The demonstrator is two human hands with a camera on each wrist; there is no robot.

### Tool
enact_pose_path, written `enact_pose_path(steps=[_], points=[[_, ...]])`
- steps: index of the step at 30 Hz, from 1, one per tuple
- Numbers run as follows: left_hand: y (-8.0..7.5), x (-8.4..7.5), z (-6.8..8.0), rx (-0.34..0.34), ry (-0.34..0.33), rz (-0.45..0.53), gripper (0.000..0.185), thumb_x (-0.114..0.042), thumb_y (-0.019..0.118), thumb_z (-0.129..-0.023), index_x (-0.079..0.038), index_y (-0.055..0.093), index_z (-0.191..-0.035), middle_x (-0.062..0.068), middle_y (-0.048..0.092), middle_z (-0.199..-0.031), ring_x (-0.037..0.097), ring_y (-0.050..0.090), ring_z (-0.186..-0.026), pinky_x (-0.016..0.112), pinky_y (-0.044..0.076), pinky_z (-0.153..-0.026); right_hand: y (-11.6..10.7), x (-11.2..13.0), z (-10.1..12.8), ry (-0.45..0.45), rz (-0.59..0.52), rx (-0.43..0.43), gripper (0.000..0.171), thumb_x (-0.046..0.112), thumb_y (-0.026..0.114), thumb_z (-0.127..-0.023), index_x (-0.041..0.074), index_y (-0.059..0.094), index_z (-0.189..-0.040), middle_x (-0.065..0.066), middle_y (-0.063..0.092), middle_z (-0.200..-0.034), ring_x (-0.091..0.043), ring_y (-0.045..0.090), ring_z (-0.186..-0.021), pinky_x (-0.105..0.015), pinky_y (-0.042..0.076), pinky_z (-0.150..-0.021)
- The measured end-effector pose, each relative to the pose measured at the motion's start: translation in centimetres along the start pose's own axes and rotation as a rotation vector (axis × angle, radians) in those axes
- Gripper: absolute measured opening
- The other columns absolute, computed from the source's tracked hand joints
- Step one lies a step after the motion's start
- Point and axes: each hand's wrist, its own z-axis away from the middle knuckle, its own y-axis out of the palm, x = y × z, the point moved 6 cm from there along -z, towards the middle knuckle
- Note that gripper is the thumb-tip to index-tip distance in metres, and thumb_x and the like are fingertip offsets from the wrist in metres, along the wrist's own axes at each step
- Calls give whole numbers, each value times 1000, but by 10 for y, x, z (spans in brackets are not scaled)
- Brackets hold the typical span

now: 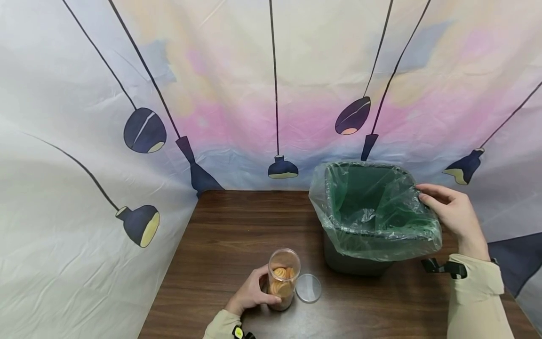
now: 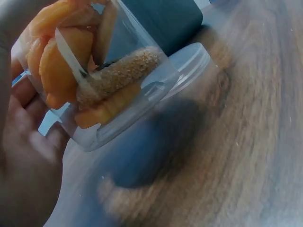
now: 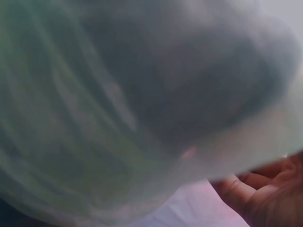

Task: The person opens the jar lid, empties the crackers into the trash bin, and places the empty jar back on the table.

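Observation:
My left hand (image 1: 251,292) grips a clear plastic jar (image 1: 284,257) from its left side, thumb in front. Its top has no lid on, and ridged orange-brown cookies (image 1: 279,287) show inside; the left wrist view also shows a grainy brown piece (image 2: 124,73) near the jar's base. A round clear lid (image 1: 309,288) lies on the table just right of the jar. At the right, my right hand (image 1: 459,216) pinches the edge of a thin see-through bin liner (image 1: 338,238) at the rim of a dark bin (image 1: 360,261). In the right wrist view the blurred liner covers most of the picture.
The brown wooden table (image 1: 228,235) runs back to a hanging cloth (image 1: 237,94) printed with lamps. The bin stands at the table's back right, with the liner folded loosely over its rim.

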Motion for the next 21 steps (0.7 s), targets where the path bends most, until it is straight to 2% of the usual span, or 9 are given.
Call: enact_pose_path(steps=[3, 9, 16, 21], points=[[0, -9, -2, -16, -28, 32, 65, 10, 78, -71, 2, 54, -131, 7, 61, -125, 9, 58, -113, 24, 47, -98, 0, 1, 0, 8, 1, 3, 39, 21, 62, -96, 5, 60, -132, 31, 57, -107, 12, 56, -93, -7, 46, -69], [-1, -29, -9, -8, 28, 51, 56, 11, 76, -72, 9, 56, -124, 18, 59, -125, 8, 59, -110, 25, 50, -95, 0, 1, 0, 9, 1, 8, 39, 21, 62, -96, 6, 60, -132, 31, 57, -107, 12, 56, -92, -8, 46, -69], [-2, -48, -16, -23, 72, -6, 49, 8, 76, -70, 9, 59, -116, 16, 60, -118, 6, 58, -107, 26, 51, -93, 0, 1, 1, 12, 11, 9, 39, 22, 62, -96, 6, 60, -132, 32, 56, -107, 13, 55, -92, -8, 46, -69], [-4, -59, -22, -40, 94, -74, 51, 3, 77, -70, 6, 59, -118, 19, 61, -116, 6, 57, -107, 26, 51, -92, 0, 2, 1, 19, 24, 0, 40, 25, 61, -96, 6, 60, -131, 33, 56, -107, 13, 55, -93, -8, 46, -70]])
